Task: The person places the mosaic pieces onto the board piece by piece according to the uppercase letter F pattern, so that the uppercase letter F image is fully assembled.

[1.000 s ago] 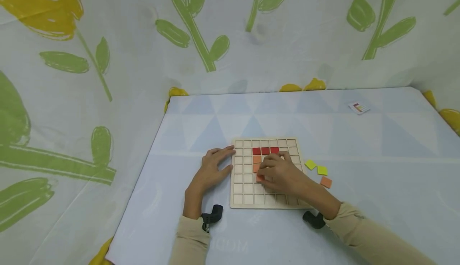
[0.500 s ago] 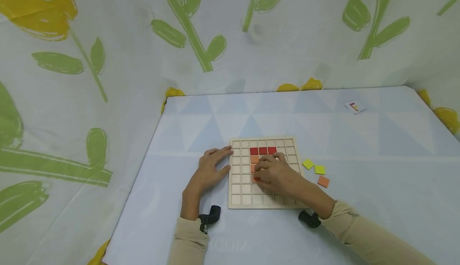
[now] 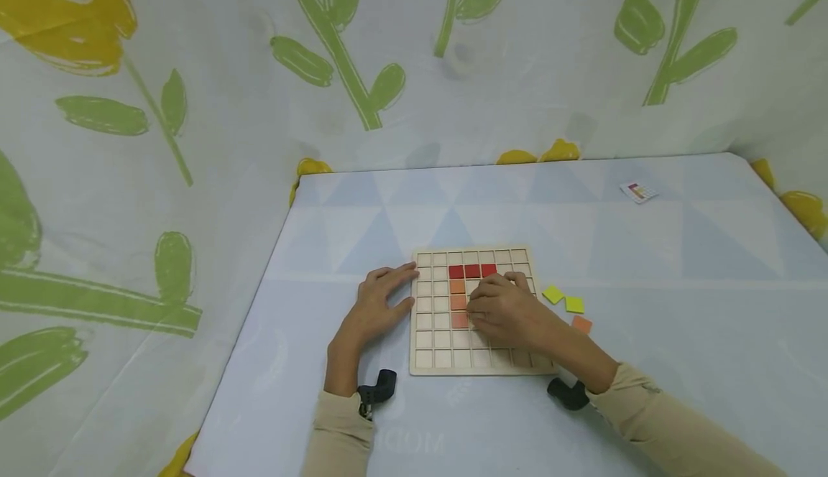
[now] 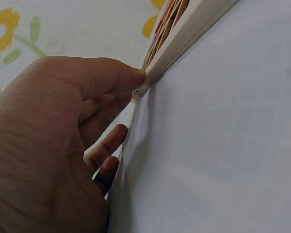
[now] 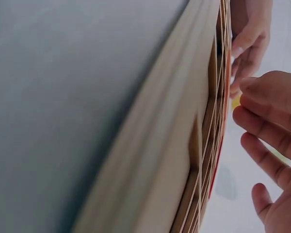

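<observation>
A wooden grid board lies on the table, with red square tiles in a row and a column of orange square tiles below the leftmost one. The left hand rests at the board's left edge, thumb and fingertips touching its side; the left wrist view shows the thumb against the rim. Over the right half of the board hovers the right hand, just right of the lowest orange tile. In the right wrist view its fingers are loosely bent and hold nothing. This hand hides part of the grid.
Two loose yellow tiles and an orange tile lie right of the board, close to the right forearm. A small printed card lies at the table's far right. Behind stands a flower-patterned cloth.
The right hand has let go of the lowest orange tile and moved slightly right, so that tile now shows in its cell. The left hand stays at the board's edge.
</observation>
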Motion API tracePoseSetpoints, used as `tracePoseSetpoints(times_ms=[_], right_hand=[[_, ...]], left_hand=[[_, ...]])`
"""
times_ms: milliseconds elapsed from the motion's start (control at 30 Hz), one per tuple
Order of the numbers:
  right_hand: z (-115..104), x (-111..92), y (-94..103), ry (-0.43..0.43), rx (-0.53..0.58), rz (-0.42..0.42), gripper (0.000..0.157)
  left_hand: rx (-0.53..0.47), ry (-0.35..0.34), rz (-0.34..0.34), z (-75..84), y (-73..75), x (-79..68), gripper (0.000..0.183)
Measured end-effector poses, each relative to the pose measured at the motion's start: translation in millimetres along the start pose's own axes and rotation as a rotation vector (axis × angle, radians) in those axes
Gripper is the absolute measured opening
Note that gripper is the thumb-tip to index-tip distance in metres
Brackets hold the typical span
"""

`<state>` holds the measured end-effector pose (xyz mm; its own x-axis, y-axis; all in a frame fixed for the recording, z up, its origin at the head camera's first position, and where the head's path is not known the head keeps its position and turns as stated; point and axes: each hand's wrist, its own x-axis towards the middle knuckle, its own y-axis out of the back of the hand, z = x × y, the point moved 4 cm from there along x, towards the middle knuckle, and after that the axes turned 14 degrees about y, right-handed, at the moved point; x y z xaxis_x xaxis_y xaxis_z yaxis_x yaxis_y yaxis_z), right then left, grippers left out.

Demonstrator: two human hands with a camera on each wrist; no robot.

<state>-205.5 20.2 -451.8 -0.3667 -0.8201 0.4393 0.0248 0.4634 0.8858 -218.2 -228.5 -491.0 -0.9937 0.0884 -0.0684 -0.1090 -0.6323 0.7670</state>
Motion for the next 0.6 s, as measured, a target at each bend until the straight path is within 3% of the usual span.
tracePoseSetpoints(times_ms=[333,600], right_hand=[[7,-22,18.9,-0.014,-0.013,0.061,0.021],[18,-51,37.1,-0.095,-0.025,0.046,0.025]], left_hand=[[-0.002,0.028,-0.004,1.4,-0.3,-0.5,0.049],[-0.003,0.036,-0.018,1.6,0.3,-1.5,0.049]])
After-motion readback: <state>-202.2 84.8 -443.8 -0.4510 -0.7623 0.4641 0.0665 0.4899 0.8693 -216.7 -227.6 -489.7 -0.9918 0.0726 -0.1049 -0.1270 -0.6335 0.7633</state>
